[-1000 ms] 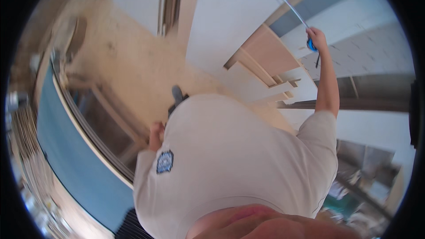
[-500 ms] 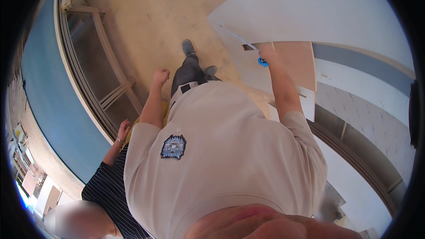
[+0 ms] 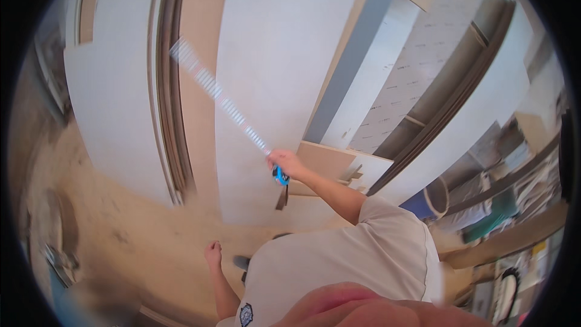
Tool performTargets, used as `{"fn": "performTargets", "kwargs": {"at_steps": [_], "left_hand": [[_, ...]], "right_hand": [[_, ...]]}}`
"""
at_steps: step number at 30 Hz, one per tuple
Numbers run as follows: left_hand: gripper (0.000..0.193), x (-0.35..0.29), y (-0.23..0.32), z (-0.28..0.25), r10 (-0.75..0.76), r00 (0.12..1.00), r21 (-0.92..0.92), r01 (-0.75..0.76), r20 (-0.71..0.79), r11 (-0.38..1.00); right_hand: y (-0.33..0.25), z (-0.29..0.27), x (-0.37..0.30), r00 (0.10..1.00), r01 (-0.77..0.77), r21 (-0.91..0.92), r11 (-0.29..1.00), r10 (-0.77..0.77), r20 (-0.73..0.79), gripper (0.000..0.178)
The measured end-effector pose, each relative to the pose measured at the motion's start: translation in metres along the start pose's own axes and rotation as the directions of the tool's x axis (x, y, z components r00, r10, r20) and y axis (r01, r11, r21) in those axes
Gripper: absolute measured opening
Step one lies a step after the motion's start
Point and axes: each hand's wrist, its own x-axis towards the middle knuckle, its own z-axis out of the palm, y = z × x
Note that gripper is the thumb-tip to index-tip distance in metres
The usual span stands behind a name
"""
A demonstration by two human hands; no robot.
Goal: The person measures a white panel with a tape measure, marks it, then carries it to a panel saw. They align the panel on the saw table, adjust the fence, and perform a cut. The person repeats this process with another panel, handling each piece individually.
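Note:
My right hand (image 3: 285, 163) is wrapped round a blue tape measure (image 3: 279, 175), in the middle of the view. Out of its case the blade (image 3: 225, 104) runs to the upper left, its free end in the air in front of the upright boards and blurred by motion. Lower left, my left hand (image 3: 213, 253) hangs at my side with its fingers curled in, and nothing shows in it. Right behind the tape lies a large white board (image 3: 266, 54), standing on edge.
More boards lean alongside: a grey panel (image 3: 348, 66), a printed pale sheet (image 3: 408, 72) and dark brown strips (image 3: 439, 109). A further white panel (image 3: 115, 97) stands at left. A blue bin (image 3: 426, 201) is at right. Below the boards is the dusty tan floor (image 3: 139, 224).
My view and body have turned right toward the leaning boards. The tape measure stays in my right hand, its blade now pointing across the boards. The co-worker in the striped shirt is no longer clearly visible.

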Motion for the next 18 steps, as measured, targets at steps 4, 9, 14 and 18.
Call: {"fn": "performTargets", "kwargs": {"at_steps": [4, 9, 14, 18], "left_hand": [[0.023, 0.083, 0.12, -0.01, 0.206, 0.978, 0.172, -0.206, 0.019, 0.963], [0.018, 0.118, 0.191, 0.03, 0.321, 0.939, 0.188, -0.339, 0.121, 0.922], [0.017, 0.127, 0.203, 0.087, 0.265, 0.844, 0.183, -0.385, 0.467, 0.905], [0.022, 0.147, 0.219, 0.1, 0.139, 0.744, 0.261, -0.394, 0.654, 0.881]], "right_hand": [[-0.073, -0.052, 0.041, 0.84, 0.299, 0.26, 0.918, -0.124, -0.529, 0.027], [-0.103, -0.118, 0.104, 0.544, 0.605, 0.027, 0.795, -0.388, -0.744, 0.026], [-0.022, -0.108, 0.11, 0.583, 0.415, 0.033, 0.909, -0.238, -0.777, 0.027], [0.033, -0.099, 0.109, 0.516, 0.425, 0.014, 0.905, -0.23, -0.825, 0.03]]}}
